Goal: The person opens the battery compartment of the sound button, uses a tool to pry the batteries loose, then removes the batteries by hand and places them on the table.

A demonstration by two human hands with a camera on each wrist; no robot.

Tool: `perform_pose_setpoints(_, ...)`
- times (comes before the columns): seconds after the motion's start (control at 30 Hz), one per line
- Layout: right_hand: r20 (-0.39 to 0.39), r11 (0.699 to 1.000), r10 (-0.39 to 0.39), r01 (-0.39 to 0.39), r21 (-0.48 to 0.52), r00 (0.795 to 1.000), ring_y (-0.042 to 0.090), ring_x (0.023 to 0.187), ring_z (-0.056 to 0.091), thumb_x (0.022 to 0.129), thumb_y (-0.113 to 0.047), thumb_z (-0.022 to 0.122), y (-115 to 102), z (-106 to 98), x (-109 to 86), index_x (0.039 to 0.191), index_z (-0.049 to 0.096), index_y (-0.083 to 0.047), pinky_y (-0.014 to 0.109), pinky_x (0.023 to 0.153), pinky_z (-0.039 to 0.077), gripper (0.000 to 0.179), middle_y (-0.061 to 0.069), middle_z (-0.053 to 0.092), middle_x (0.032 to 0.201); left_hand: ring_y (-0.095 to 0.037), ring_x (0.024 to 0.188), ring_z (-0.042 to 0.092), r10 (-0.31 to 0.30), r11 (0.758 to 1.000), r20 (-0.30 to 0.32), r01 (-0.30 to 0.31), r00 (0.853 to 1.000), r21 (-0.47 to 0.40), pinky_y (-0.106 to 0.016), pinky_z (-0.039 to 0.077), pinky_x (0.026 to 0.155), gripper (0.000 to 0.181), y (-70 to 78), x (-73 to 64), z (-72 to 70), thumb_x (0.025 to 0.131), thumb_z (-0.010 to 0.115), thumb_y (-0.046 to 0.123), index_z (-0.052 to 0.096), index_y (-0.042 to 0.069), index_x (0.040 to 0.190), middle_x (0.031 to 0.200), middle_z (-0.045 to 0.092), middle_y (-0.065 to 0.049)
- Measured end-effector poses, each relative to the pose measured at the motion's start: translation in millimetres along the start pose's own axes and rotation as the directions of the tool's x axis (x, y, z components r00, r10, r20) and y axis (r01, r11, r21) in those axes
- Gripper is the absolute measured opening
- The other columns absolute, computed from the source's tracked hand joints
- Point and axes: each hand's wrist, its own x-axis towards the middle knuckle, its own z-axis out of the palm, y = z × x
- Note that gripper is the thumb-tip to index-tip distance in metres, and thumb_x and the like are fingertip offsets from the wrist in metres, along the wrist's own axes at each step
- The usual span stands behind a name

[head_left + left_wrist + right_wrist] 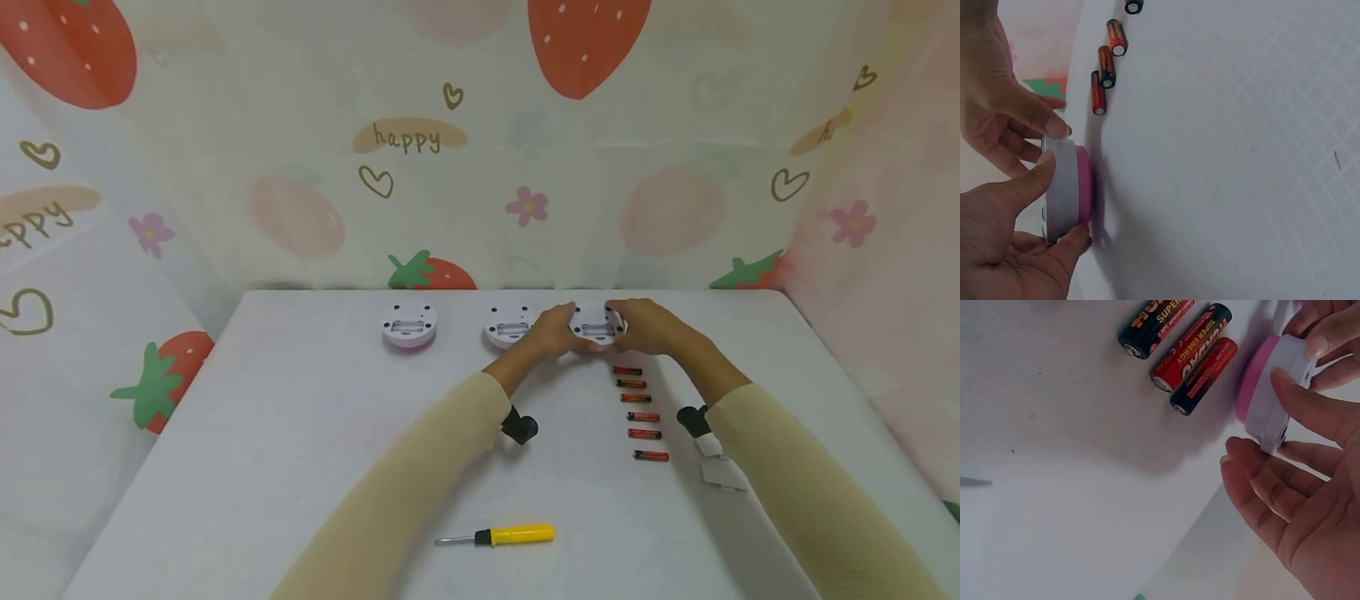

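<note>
In the head view, a round white device with a pink underside (pixel 596 315) is at the back right of the table, its battery slot facing up. My left hand (pixel 553 332) grips its left side; in the left wrist view the thumb and fingers of the left hand (pixel 1016 244) clasp its white-and-pink rim (pixel 1066 187). From the other side my right hand (pixel 647 327) holds it. Seen from the right wrist, the thumb of the right hand (pixel 1310 481) lies on the white side, fingers curved around the edge. Two similar devices, one (pixel 409 325) and another (pixel 508 325), stand to the left.
Several red-and-black batteries (pixel 636 398) lie in a column in front of the held device. A yellow-handled screwdriver (pixel 521 534) lies near the front. Flat white pieces (pixel 722 477) sit beside the right forearm. A patterned curtain (pixel 480 225) rises behind the table.
</note>
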Motion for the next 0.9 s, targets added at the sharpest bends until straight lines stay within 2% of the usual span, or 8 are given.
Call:
perform_pose_setpoints(0.1, 0.013, 1.0, 0.003, -0.003, -0.002, 1.0, 0.044, 0.127, 0.051, 0.089, -0.006, 0.075, 1, -1, -1.2, 0.151, 0.035, 0.01, 0.061, 0.111, 0.039, 0.076, 0.032, 0.047, 0.147, -0.026, 0.132, 0.052, -0.015, 1.0, 0.028, 0.015, 1.0, -0.002, -0.033, 0.04, 0.113, 0.088, 2.4, 0.8, -1.0, 0.09, 0.08, 0.029, 0.031, -0.005, 0.155, 0.151, 0.049, -0.018)
perform_pose_setpoints(0.23, 0.026, 1.0, 0.002, -0.001, -0.032, 1.0, 0.047, 0.132, 0.048, 0.088, -0.005, 0.076, 3, -4, -3.0, 0.153, 0.032, 0.008, 0.062, 0.111, 0.038, 0.079, 0.032, 0.047, 0.146, -0.028, 0.142, 0.043, -0.023, 1.0, 0.068, 0.024, 0.997, -0.006, -0.033, 0.036, 0.117, 0.094, 6.5, 1.9, -5.9, 0.091, 0.078, 0.031, 0.022, -0.004, 0.158, 0.158, 0.039, -0.019)
perform_pose_setpoints(0.43, 0.043, 0.997, 0.032, -0.029, -0.066, 0.999, 0.049, 0.134, 0.046, 0.088, -0.01, 0.078, 7, -14, -6.1, 0.155, 0.032, 0.006, 0.063, 0.11, 0.038, 0.083, 0.032, 0.047, 0.146, -0.026, 0.151, 0.028, -0.008, 0.997, 0.137, -0.002, 0.991, 0.074, -0.035, 0.026, 0.123, 0.096, 14.8, 0.7, -27.9, 0.094, 0.073, 0.038, 0.017, -0.001, 0.16, 0.165, 0.027, -0.015)
perform_pose_setpoints(0.53, 0.038, 0.994, 0.04, -0.036, -0.099, 0.998, 0.05, 0.138, 0.041, 0.091, -0.014, 0.076, 8, -23, -8.7, 0.154, 0.033, 0.007, 0.064, 0.112, 0.034, 0.079, 0.032, 0.042, 0.15, -0.024, 0.153, 0.022, 0.008, 0.996, 0.161, -0.023, 0.987, 0.091, -0.036, 0.021, 0.124, 0.097, 13.1, 0.7, -46.5, 0.094, 0.072, 0.042, 0.015, 0.002, 0.162, 0.167, 0.022, -0.011)
perform_pose_setpoints(0.67, 0.017, 0.989, 0.029, -0.027, -0.148, 0.999, 0.051, 0.141, 0.035, 0.096, -0.021, 0.07, 10, -35, -14.0, 0.152, 0.033, 0.01, 0.065, 0.115, 0.029, 0.074, 0.033, 0.038, 0.153, -0.023, 0.154, 0.019, 0.042, 0.986, 0.169, -0.069, 0.985, 0.152, -0.035, 0.018, 0.125, 0.098, 4.6, -1.5, -80.0, 0.095, 0.07, 0.045, 0.01, 0.006, 0.163, 0.168, 0.019, -0.009)
perform_pose_setpoints(0.77, -0.001, 0.986, 0.03, -0.03, -0.165, 1.0, 0.053, 0.141, 0.033, 0.1, -0.03, 0.065, 10, -42, -20.5, 0.152, 0.032, 0.01, 0.066, 0.114, 0.029, 0.074, 0.035, 0.037, 0.152, -0.024, 0.154, 0.019, 0.062, 0.973, 0.144, -0.092, 0.988, 0.214, -0.035, 0.017, 0.125, 0.098, -3.9, -8.8, -108.5, 0.096, 0.068, 0.047, 0.01, 0.006, 0.163, 0.168, 0.018, -0.01)
perform_pose_setpoints(0.9, -0.032, 0.986, 0.043, -0.047, -0.163, 0.999, 0.054, 0.141, 0.031, 0.104, -0.043, 0.054, 9, -51, -30.4, 0.153, 0.031, 0.01, 0.068, 0.113, 0.028, 0.075, 0.036, 0.036, 0.152, -0.027, 0.154, 0.02, 0.081, 0.957, 0.075, -0.098, 0.994, 0.274, -0.037, 0.018, 0.125, 0.097, -14.3, -22.7, -144.8, 0.096, 0.067, 0.049, 0.011, 0.005, 0.163, 0.168, 0.019, -0.012)
